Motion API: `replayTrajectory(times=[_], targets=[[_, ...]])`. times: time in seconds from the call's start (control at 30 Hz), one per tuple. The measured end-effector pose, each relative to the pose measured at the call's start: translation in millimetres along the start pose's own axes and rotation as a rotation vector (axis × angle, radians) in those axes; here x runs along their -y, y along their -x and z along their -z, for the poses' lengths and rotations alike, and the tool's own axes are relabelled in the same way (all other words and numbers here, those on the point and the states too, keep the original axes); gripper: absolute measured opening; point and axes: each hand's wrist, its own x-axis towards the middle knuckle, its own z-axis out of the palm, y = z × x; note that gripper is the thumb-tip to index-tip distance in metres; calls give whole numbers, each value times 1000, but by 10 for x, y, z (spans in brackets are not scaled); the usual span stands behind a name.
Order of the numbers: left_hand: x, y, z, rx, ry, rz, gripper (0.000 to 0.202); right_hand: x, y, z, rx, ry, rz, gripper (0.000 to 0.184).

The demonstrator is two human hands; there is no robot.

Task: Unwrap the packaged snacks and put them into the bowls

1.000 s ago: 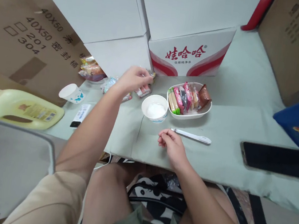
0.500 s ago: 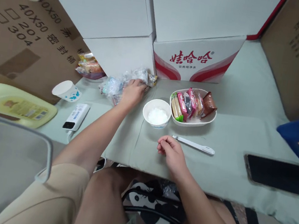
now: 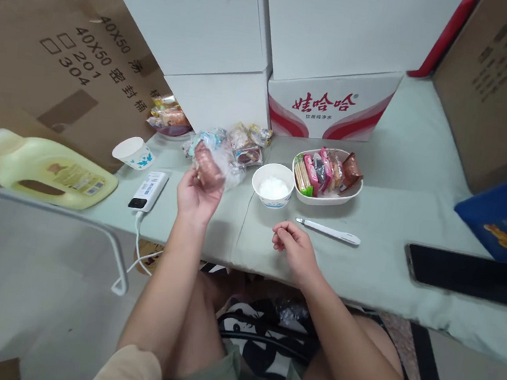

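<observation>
Reddish-brown, one wrapped snack (image 3: 209,165) is sitting pinched in the left hand (image 3: 199,198); right hand (image 3: 296,247) is pressing its fingers together near the tabletop (image 3: 377,278) edge.

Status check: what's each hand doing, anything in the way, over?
Left hand holding wrapped snack. Right hand loosely curled near white pen-like tool. Paper cup standing between left hand and snack tray.
</observation>
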Motion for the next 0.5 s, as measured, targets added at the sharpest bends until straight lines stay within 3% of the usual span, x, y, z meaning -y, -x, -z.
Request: replayTrajectory(times=[0.1, 0.2, 0.27, 0.37, 0.43, 0.5], targets=[[85, 399, -2, 141, 130, 212, 44, -40, 53, 1, 33, 75, 139, 25], [259, 705, -115, 269, 178, 472, 52, -100, 112, -32, 110, 225, 381, 52], [350, 807, -195, 297, 210, 562, 61, -131, 136, -63, 123, 334, 534, 62], [418, 833, -257, 359, 227, 607, 70, -138, 135, -101, 2, 476, 649, 37], [456, 810, -256, 399, 196, 639, 66, -117, 118, -108, -60, 519, 640, 14], [505, 784, -231, 390, 143, 646, 58, -89, 94, -101, -70, 511, 603, 7]])
